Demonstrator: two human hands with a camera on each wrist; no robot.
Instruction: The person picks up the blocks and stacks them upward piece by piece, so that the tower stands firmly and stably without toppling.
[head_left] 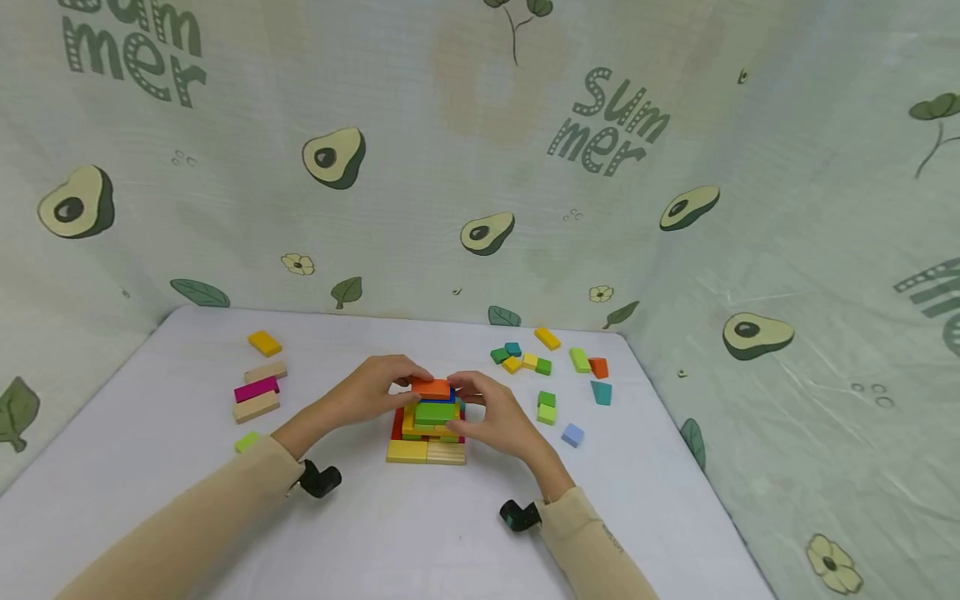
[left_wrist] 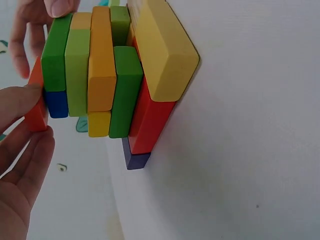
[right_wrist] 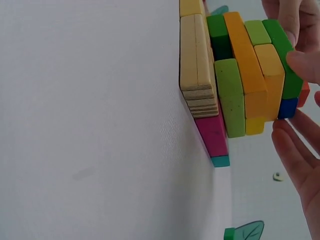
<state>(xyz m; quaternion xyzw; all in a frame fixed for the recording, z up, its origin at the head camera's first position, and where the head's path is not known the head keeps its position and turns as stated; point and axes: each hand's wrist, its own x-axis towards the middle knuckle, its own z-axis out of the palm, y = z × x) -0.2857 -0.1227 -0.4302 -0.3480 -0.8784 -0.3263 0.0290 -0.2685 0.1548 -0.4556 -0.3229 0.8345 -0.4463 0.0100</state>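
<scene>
A stepped stack of coloured wooden blocks stands on the white table, with a pale yellow block (head_left: 407, 452) and a natural wood block (right_wrist: 195, 52) along its near bottom edge. My left hand (head_left: 375, 388) pinches the orange-red block (head_left: 431, 389) at the top between thumb and fingers. On the other side my right hand (head_left: 495, 417) has its thumb on the end of the dark green block (right_wrist: 281, 57) in the upper layer. Its fingertips are curled round the far side, right by a blue block (right_wrist: 287, 108). Orange, yellow and lime blocks make up the layers below.
To the left lie a magenta block (head_left: 256, 389), natural wood blocks (head_left: 257, 407), a yellow block (head_left: 265, 343) and a lime block (head_left: 247, 441). Several loose small blocks, including a blue cube (head_left: 573, 435) and a teal block (head_left: 602, 392), lie to the right. A printed cloth (head_left: 412, 208) hangs behind.
</scene>
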